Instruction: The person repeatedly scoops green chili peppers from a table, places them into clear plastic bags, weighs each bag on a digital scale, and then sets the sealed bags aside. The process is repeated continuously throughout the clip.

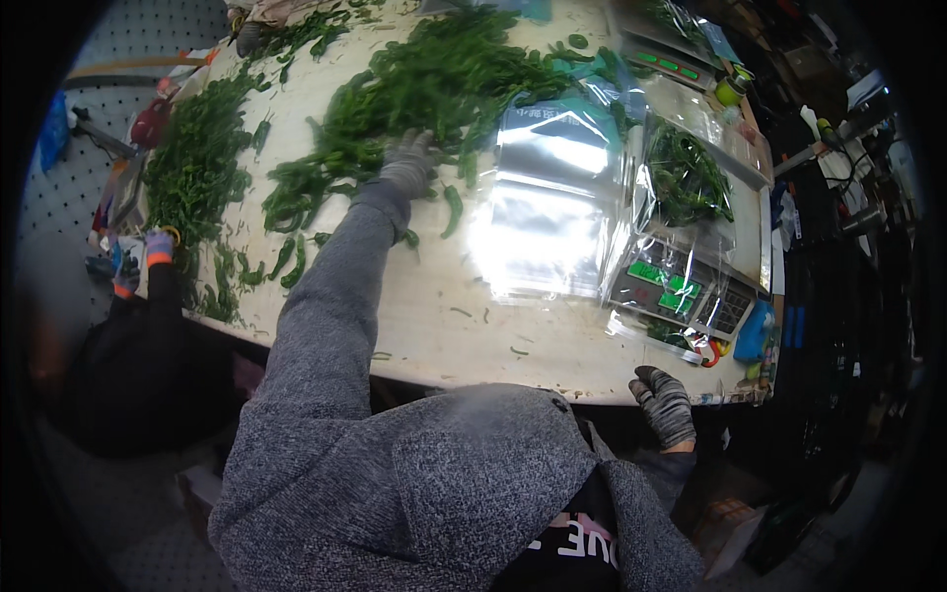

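Note:
My left hand (408,166), in a grey knitted glove, reaches far over the table onto the near edge of a big heap of green chili peppers (424,84). Its fingers are stretched out among the peppers, touching them, and no pepper is plainly gripped. A single pepper (453,211) lies just right of that hand. Low at the table's front right edge is my right hand (666,407), also gloved, its fingers loosely bent and apart with nothing seen in them. Between the hands lies a stack of clear plastic bags (552,163), shining with glare.
A digital scale (666,281) with green displays stands on the right, a clear bag of peppers (686,178) on it. A second scale (666,65) is behind. Another pepper pile (202,148) covers the left side, near a co-worker's gloved hand (159,247) with an orange cuff.

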Action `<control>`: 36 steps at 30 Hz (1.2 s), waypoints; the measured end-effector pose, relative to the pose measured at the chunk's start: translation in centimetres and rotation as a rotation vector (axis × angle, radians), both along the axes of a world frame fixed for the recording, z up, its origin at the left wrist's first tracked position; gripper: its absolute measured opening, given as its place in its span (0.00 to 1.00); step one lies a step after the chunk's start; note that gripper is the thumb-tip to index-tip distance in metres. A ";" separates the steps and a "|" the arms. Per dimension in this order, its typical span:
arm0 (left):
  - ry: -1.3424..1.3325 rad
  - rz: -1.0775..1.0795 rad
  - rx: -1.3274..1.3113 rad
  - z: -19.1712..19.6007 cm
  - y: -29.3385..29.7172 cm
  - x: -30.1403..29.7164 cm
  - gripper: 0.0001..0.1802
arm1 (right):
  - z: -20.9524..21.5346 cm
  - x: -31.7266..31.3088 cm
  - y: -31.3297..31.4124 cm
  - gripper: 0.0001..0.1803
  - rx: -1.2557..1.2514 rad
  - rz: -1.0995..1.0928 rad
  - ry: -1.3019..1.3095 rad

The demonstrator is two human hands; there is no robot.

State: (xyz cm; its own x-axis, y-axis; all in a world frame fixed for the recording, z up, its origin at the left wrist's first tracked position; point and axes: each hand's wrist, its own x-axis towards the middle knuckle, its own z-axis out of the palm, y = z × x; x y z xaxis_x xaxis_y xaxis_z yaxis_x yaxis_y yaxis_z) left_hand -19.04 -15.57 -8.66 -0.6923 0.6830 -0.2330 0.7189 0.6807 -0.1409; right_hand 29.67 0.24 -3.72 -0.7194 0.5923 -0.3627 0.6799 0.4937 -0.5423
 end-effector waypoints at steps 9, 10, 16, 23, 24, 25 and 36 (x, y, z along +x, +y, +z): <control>-0.463 0.171 1.243 1.5 -2.9 -1.4 0.14 | 0.0 -0.6 0.3 0.16 -0.020 0.036 0.043; -0.791 0.336 1.507 2.2 -4.1 -1.4 0.10 | -0.2 -0.8 0.5 0.16 -0.017 0.059 0.040; -0.946 0.688 1.702 5.6 -10.3 1.9 0.08 | 0.2 -3.7 -0.1 0.17 -0.058 0.223 0.023; -0.757 0.799 1.691 7.4 -21.6 11.3 0.13 | -0.5 -9.1 -1.3 0.18 -0.012 0.537 0.006; -0.726 0.785 1.585 6.8 -24.6 12.6 0.12 | -0.8 -9.6 -1.6 0.18 -0.035 0.553 0.015; -0.641 0.894 1.336 6.1 -27.5 13.5 0.12 | -1.1 -10.2 -2.0 0.18 -0.057 0.569 0.022; -0.168 0.858 0.368 1.6 -34.0 21.3 0.38 | -0.9 -12.6 -3.7 0.17 -0.050 0.722 0.067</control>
